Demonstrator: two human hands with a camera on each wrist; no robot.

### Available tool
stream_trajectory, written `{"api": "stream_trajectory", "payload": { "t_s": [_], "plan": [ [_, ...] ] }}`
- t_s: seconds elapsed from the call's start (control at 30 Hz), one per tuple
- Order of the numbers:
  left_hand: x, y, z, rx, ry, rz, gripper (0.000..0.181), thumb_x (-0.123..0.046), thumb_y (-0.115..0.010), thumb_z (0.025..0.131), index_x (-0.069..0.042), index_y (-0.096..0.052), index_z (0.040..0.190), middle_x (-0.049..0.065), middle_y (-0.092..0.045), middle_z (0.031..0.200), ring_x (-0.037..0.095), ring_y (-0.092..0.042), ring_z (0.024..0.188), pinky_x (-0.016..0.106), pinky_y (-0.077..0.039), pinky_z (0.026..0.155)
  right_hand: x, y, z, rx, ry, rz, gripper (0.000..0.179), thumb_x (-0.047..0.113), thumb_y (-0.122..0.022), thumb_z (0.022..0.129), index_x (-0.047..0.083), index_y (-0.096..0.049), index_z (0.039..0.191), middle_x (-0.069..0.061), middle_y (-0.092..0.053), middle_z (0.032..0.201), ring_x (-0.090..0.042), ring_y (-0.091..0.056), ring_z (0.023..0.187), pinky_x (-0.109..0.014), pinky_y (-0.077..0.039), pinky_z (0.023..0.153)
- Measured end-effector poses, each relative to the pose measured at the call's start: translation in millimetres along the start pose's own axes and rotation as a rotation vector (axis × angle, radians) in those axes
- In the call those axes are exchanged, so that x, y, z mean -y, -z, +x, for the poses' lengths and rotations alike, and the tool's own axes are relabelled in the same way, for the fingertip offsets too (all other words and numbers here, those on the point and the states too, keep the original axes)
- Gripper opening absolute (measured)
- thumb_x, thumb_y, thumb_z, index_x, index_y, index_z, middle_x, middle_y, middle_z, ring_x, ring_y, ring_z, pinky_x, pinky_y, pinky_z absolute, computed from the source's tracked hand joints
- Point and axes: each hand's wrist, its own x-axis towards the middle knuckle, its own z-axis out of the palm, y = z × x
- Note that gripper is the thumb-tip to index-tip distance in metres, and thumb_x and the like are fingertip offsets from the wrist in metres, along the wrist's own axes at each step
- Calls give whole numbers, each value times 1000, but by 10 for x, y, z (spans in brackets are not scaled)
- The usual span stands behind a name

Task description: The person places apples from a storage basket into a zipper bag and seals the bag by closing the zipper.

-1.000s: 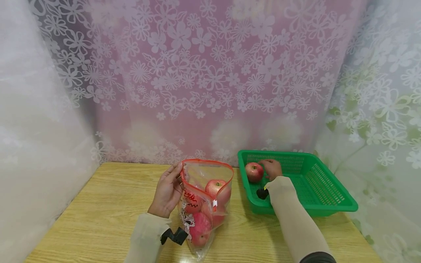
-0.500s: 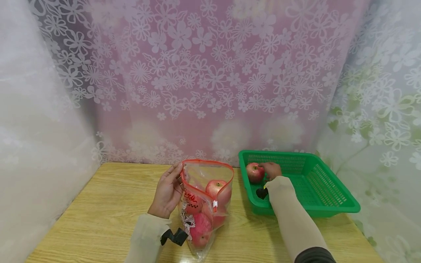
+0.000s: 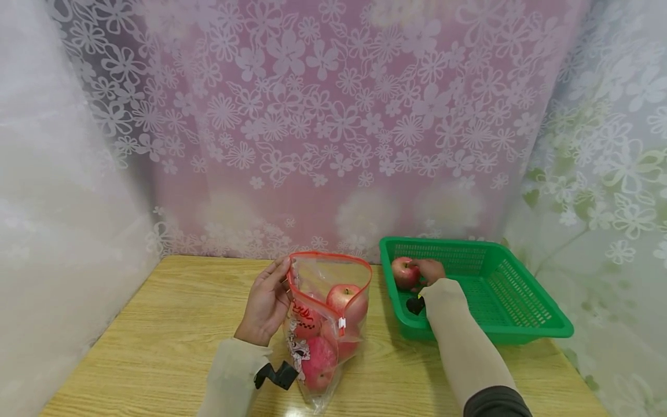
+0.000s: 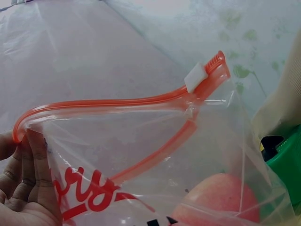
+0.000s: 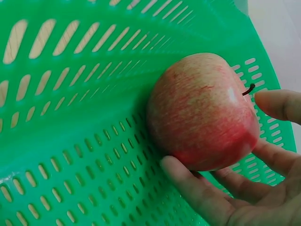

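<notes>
At the green basket's left end, an apple [image 3: 403, 274] lies against the wall. My right hand [image 3: 431, 271] reaches in from the right and holds it; the right wrist view has the thumb under the apple [image 5: 202, 113] and a fingertip [image 5: 269, 102] by its stem. On the table, a clear slider bag [image 3: 330, 253] with a red rim stands with its mouth spread, several apples inside. My left hand [image 3: 264, 304] pinches the rim's left corner between thumb and fingers. A white slider [image 4: 196, 77] sits at the rim's far end in the left wrist view.
The green perforated basket [image 3: 521, 332] stands on the right of the wooden table [image 3: 182, 324], to the right of the bag. A pink flowered curtain [image 3: 312, 145] hangs behind the table, with pale sheets on both sides.
My right hand has moved slightly left, its fingers going from beside the basket's apple to around it. The left hand keeps its hold on the bag, which stays in place.
</notes>
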Motion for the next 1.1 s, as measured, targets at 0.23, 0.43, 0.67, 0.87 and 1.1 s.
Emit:
{"api": "stream_trajectory", "payload": {
  "t_s": [0.23, 0.43, 0.67, 0.87, 1.1],
  "plan": [
    [1, 21, -2, 10, 0, 5, 23, -14, -46, 103, -14, -67, 95, 0, -62, 86, 8, -61, 70, 19, -54, 66, -73, -10, 108, 31, -22, 58, 50, 18, -61, 88, -4, -48, 131, -22, -35, 141, -40, -44, 106, -52, -57, 72],
    [-2, 30, 5, 15, -5, 5, 24, -13, -45, 104, -14, -67, 96, 0, -61, 85, 8, -61, 69, 19, -54, 65, -68, -34, 116, 43, -28, 66, 49, 15, -56, 89, -6, -45, 132, -25, -35, 141, -43, -45, 106, -51, -57, 68],
    [-3, 33, -1, 24, -10, 4, 24, -14, -45, 104, -15, -67, 96, 0, -61, 85, 8, -62, 70, 19, -54, 65, -87, -46, 157, 45, 8, 2, 51, 16, -55, 92, -7, -42, 136, -27, -34, 145, -47, -45, 113, -50, -58, 68],
    [0, 30, -7, 1, -5, 11, 23, -14, -45, 104, -14, -67, 97, 0, -62, 87, 7, -62, 70, 19, -54, 65, -120, -47, 199, 48, 29, -31, 52, 15, -52, 92, -8, -40, 137, -27, -34, 144, -49, -48, 109, -48, -58, 62],
    [-10, 29, -1, 6, -13, 19, 24, -14, -45, 104, -14, -67, 97, 0, -62, 87, 8, -62, 70, 19, -54, 65, -111, -35, 178, 63, 38, -34, 52, 15, -52, 92, -9, -40, 137, -31, -35, 142, -44, -53, 98, -48, -58, 63]
  ]
}}
